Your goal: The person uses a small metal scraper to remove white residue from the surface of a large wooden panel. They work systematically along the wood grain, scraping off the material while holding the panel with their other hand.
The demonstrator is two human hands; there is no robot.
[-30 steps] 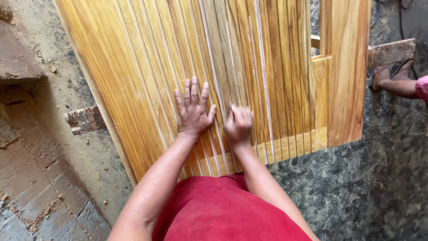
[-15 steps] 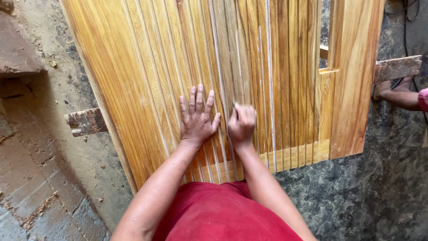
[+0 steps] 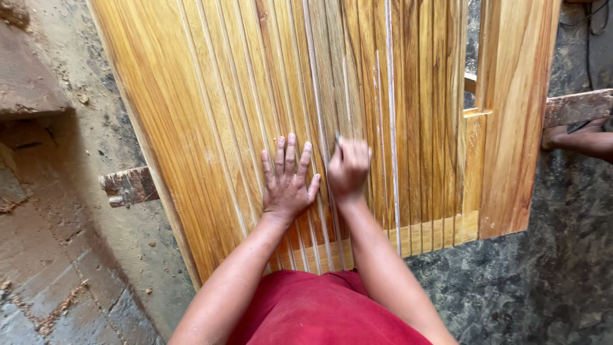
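Note:
A large golden-brown wooden door panel (image 3: 211, 96) with long narrow grooves lies flat in front of me. Some grooves hold pale white lines. My left hand (image 3: 287, 182) rests flat on the slats, fingers spread and holding nothing. Just to its right, my right hand (image 3: 348, 167) is closed in a fist and presses on a groove. Only a tiny dark tip of a small tool shows at the top of the fist; the rest is hidden. My red garment (image 3: 319, 310) fills the bottom of the view.
A rough timber beam (image 3: 128, 185) carries the panel and comes out again on the right (image 3: 578, 107). Another person's foot (image 3: 575, 137) rests at the right edge. A rectangular opening (image 3: 471, 54) cuts the panel. Brick floor (image 3: 38, 281) lies to the left, dark stone (image 3: 543, 281) to the right.
Both hands have slid a little farther up the grooves, away from me. The right fist has moved along its groove while the left stays flat beside it.

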